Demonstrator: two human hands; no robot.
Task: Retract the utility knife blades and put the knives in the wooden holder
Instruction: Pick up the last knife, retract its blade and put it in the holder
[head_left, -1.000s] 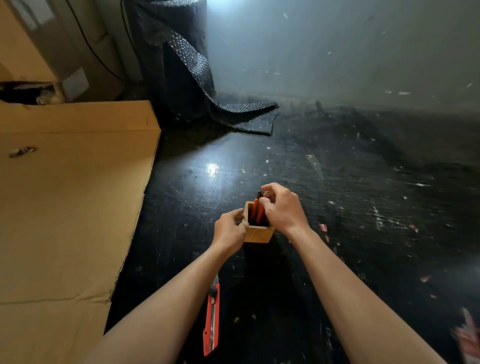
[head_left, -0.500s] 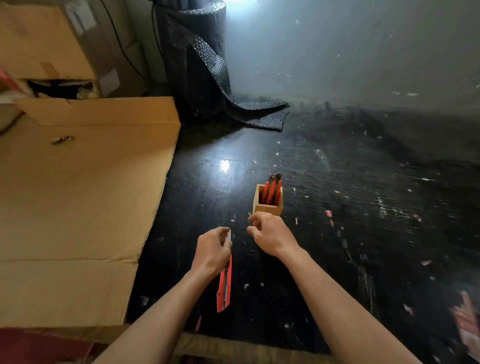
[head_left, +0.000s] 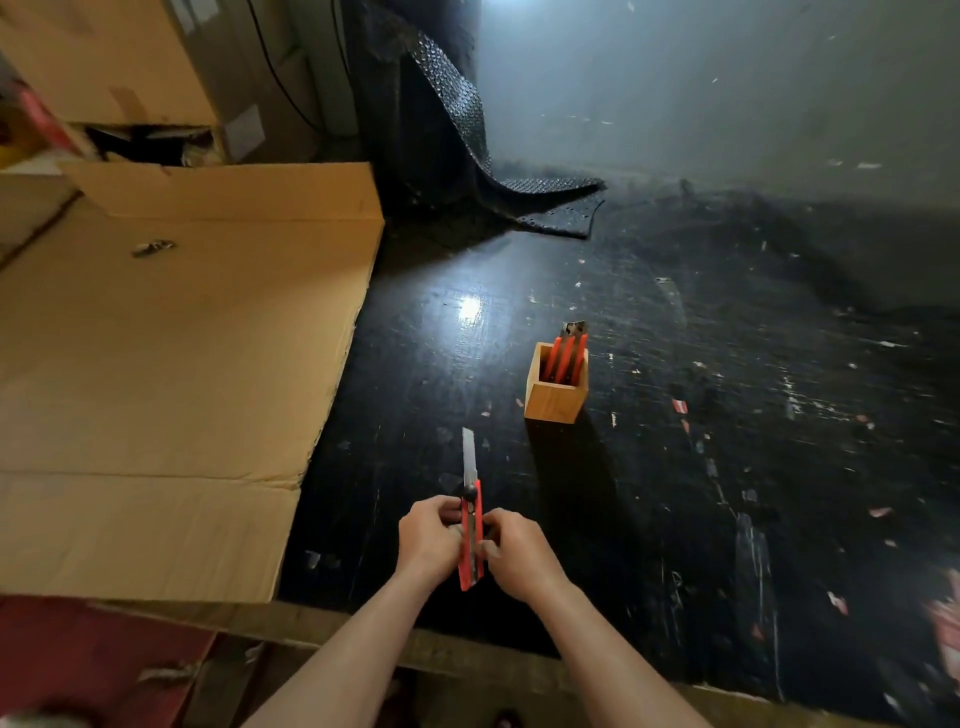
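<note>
A red utility knife (head_left: 471, 540) with its silver blade extended points away from me, low in the middle of the view. My left hand (head_left: 430, 538) grips its left side and my right hand (head_left: 514, 553) grips its right side. Further off and to the right, a small square wooden holder (head_left: 553, 397) stands on the black tabletop (head_left: 675, 467). Two red knives (head_left: 567, 354) stand upright inside it, their tops sticking out above the rim.
A large flattened cardboard sheet (head_left: 171, 374) covers the left of the table, with cardboard boxes (head_left: 119, 62) behind it. A roll of black bubble wrap (head_left: 431, 119) stands at the back. Small scraps litter the tabletop. The table's front edge (head_left: 467, 649) runs just under my forearms.
Both hands left the holder and drew back toward me. They picked the red knife up from the table and now hold it between them. My view shifted back.
</note>
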